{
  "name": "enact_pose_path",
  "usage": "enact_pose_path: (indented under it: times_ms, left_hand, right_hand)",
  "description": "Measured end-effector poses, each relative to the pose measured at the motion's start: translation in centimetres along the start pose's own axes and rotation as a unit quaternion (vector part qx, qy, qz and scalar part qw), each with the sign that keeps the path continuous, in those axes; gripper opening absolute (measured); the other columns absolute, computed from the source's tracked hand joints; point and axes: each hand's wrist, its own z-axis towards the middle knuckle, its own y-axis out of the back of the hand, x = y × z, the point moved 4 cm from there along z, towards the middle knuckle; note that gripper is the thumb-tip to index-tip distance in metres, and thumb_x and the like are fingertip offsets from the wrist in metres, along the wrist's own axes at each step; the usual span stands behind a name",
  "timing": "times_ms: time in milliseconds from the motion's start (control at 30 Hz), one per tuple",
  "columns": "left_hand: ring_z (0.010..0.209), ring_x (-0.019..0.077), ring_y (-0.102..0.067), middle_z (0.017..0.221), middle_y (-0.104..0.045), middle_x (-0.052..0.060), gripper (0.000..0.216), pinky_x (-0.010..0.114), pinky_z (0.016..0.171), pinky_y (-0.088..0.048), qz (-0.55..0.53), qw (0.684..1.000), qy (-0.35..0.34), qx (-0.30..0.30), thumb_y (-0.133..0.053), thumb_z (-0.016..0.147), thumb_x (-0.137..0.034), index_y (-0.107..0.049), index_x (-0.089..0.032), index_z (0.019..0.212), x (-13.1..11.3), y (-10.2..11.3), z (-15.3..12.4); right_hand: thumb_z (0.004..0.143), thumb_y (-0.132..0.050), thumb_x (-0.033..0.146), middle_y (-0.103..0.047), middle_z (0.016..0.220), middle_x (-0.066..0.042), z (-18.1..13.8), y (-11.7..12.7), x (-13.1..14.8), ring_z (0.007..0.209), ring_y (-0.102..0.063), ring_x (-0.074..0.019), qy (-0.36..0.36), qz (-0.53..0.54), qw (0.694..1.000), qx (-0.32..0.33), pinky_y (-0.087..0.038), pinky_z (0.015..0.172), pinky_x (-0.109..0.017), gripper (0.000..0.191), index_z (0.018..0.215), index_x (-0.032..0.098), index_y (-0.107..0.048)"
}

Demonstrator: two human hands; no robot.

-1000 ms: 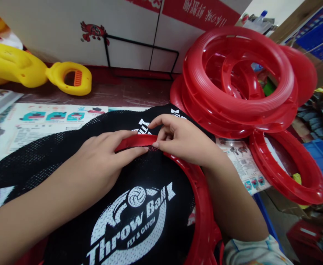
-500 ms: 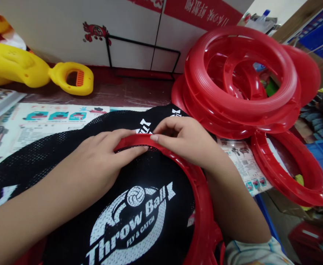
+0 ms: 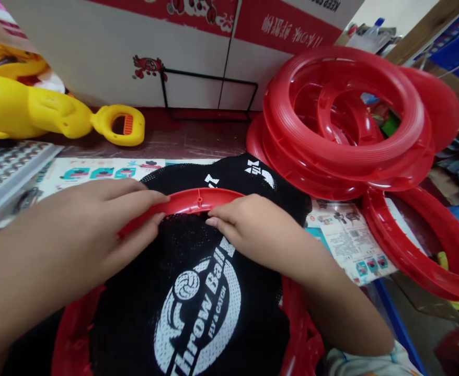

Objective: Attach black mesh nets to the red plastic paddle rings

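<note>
A black mesh net (image 3: 182, 318) printed "Throw Ball Fly & Catch" lies stretched inside a red plastic ring (image 3: 198, 201) in front of me. My left hand (image 3: 92, 230) rests on the ring's far left rim, fingers curled over it and pressing mesh. My right hand (image 3: 253, 232) lies just to the right, fingertips pinching the mesh at the ring's inner edge. More black mesh (image 3: 253, 177) bunches beyond the ring's far rim.
A leaning stack of red rings (image 3: 343, 120) fills the right side, with another ring (image 3: 429, 245) lying flat beside it. Yellow plastic toys (image 3: 57, 117) sit at the far left, and a grey tray (image 3: 6, 172) is near the left edge. Printed sheets (image 3: 343, 237) cover the table. White-and-red cartons (image 3: 198, 47) stand behind.
The ring has turned and more of its red rim shows on the left. My left hand has slid left along the rim. The printed logo has rotated toward upright.
</note>
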Motion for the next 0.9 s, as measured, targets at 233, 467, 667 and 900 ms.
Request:
enact_pose_path:
  times_ms: [233, 467, 667, 900]
  left_hand:
    - [0.105, 0.022, -0.06, 0.114, -0.062, 0.008, 0.026, 0.04, 0.093, -0.05, -0.072, 0.997, -0.014, 0.011, -0.047, 0.091, -0.034, -0.067, -0.02, 0.101, -1.4, -2.6, 1.5]
    - [0.106, 0.0218, -0.06, 0.114, -0.063, 0.007, 0.023, 0.04, 0.095, -0.049, -0.101, 0.995, 0.016, 0.01, -0.05, 0.09, -0.033, -0.068, -0.02, 0.098, -0.7, -3.0, 1.6]
    - [0.097, 0.0198, -0.061, 0.106, -0.065, 0.003, 0.019, 0.036, 0.085, -0.05, -0.147, 0.988, 0.053, 0.004, -0.052, 0.089, -0.034, -0.067, -0.022, 0.087, -0.6, -2.8, 1.6]
    - [0.082, 0.0197, -0.055, 0.088, -0.057, 0.004, 0.021, 0.036, 0.074, -0.045, -0.112, 0.989, 0.092, -0.004, -0.044, 0.091, -0.033, -0.056, -0.02, 0.08, -0.7, -2.9, 1.9]
  right_hand:
    - [0.088, -0.061, 0.025, -0.072, 0.074, -0.01, 0.3, -2.1, 1.2, 0.062, -0.065, -0.0213, -0.032, -0.15, 0.988, 0.03, -0.026, 0.046, -0.029, 0.015, 0.084, 0.014, -0.07]
    - [0.085, -0.056, 0.014, -0.069, 0.08, -0.004, 0.2, -1.1, 0.7, 0.067, -0.06, -0.0163, 0.004, -0.085, 0.996, -0.025, -0.026, 0.051, -0.028, 0.014, 0.075, 0.018, -0.066]
    - [0.077, -0.056, 0.01, -0.06, 0.072, 0.003, 0.4, 0.2, -0.2, 0.064, -0.049, -0.0101, 0.016, 0.113, 0.987, -0.114, -0.034, 0.059, -0.023, 0.009, 0.075, 0.018, -0.057]
    - [0.088, -0.043, 0.01, -0.064, 0.089, -0.007, 1.3, -0.8, -0.3, 0.081, -0.054, -0.0161, 0.111, 0.038, 0.988, -0.097, -0.041, 0.073, -0.027, 0.032, 0.102, 0.014, -0.07]
